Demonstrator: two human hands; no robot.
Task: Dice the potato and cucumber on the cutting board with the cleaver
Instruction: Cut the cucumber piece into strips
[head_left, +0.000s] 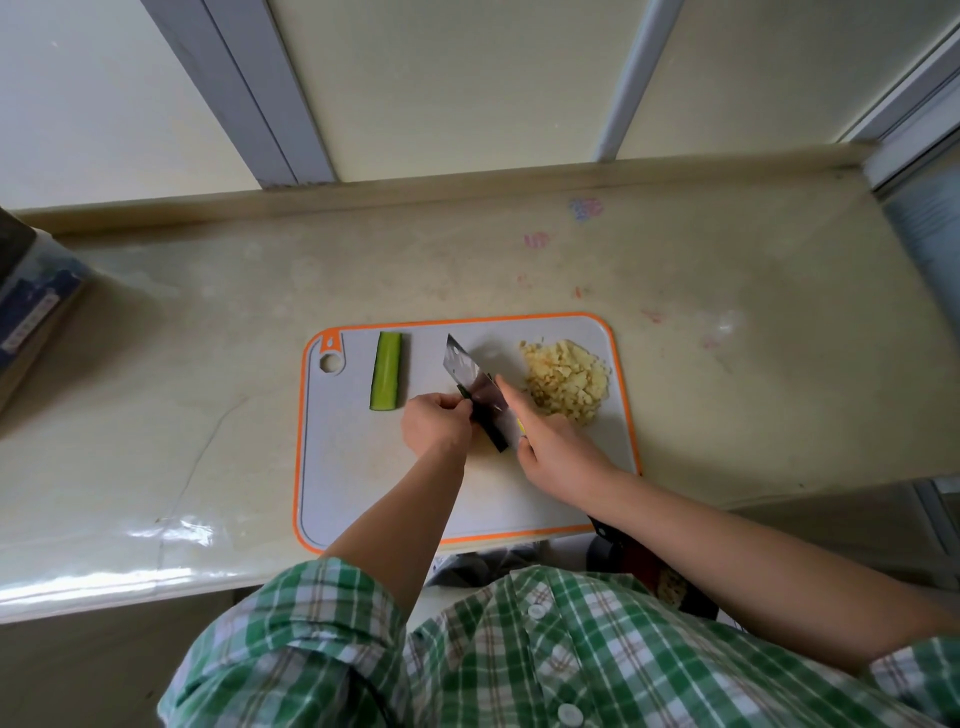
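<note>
Gripping the handle of the cleaver (470, 374), your right hand (556, 447) has its lower fingers curled round the grip while the index finger lies straight along the upper side of the blade. The blade points away from you and to the left, and its edge meets the dark cucumber strip (493, 434) that lies slantwise at the middle of the cutting board (353, 467). Your left hand (436, 421) sits just left of the blade with its fingers curled, and the fingertips pinch the far end of that strip against the flat of the blade. Whether the edge has entered the strip cannot be told from this view. To the left of your left hand, near the far edge of the board, the cucumber half (387, 376) lies lengthwise with its pale cut face up, apart from both hands. To the right of the blade, close beside your right index finger, the diced potato (566, 382) forms a loose heap at the far right corner of the board. The board is grey with an orange rim and a hanging hole at its far left corner, and it rests on a pale countertop (208, 322). A box (36, 306) stands at the left end of the countertop. Your green checked shirt (519, 649) fills the bottom of the view.
</note>
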